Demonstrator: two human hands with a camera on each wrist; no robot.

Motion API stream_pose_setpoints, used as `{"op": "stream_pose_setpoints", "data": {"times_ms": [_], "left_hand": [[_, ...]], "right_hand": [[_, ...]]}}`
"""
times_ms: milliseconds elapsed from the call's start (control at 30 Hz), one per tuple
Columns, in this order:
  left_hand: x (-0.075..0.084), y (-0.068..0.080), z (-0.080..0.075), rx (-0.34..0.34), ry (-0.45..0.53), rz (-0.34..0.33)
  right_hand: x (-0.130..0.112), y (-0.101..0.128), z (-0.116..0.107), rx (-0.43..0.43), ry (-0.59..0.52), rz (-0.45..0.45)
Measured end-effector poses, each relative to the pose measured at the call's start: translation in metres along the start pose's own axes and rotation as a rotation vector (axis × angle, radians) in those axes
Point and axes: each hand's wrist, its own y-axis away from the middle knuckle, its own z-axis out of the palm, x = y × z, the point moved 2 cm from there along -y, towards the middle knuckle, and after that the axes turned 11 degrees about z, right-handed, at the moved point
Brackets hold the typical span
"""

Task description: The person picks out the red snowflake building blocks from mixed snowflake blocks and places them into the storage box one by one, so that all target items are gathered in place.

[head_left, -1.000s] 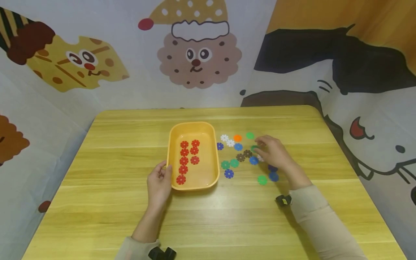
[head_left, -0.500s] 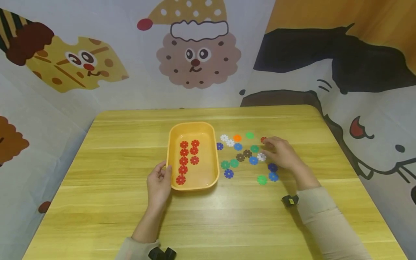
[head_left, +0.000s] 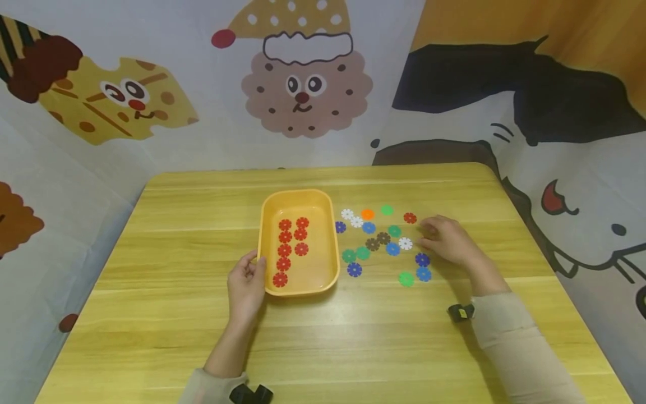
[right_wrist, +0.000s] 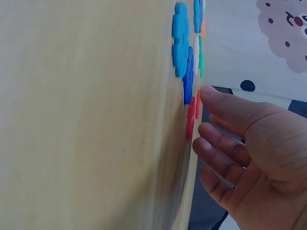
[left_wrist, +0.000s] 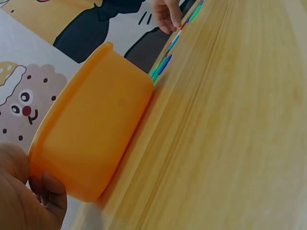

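A yellow tray (head_left: 266, 241) sat near the middle of the wooden table (head_left: 176, 314), and inside it lay seven red snowflake discs (head_left: 285, 250) in two columns running near to far: four on the left, three on the right. The left hand (head_left: 245, 287) held the tray's near-left rim, thumb against the wall and fingers curled under it, as the left wrist view also showed. To the right of the tray a scatter of loose discs (head_left: 383, 242) lay flat on the table, fifteen by count: two white in the far-left corner plus one more white further right, one orange, four green of differing shades, two brown, four blue or dark blue, and one lone red disc (head_left: 410, 217) at the far right of the group. The right hand (head_left: 446, 241) rested on the table just right of that scatter, fingers relaxed and slightly bent, gripping nothing; its fingertips (right_wrist: 211, 93) lay close beside the red disc, though contact could not be told. A small black device (head_left: 460, 312) sat at the right wrist. No brand, label or readable writing showed anywhere.
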Motion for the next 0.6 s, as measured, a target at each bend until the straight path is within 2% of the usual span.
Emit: {"op": "stream_pose_setpoints", "data": {"times_ms": [333,600], "left_hand": [[0.0004,0.0009,-0.0002,-0.005,0.008,0.000],[0.0008,0.0008,-0.0005,-0.010,-0.008,0.006]], "right_hand": [[0.0077,0.0057,-0.0047,-0.090,-0.043,0.072],[0.0107,0.0060,-0.0044,-0.114,-0.043,0.062]]}}
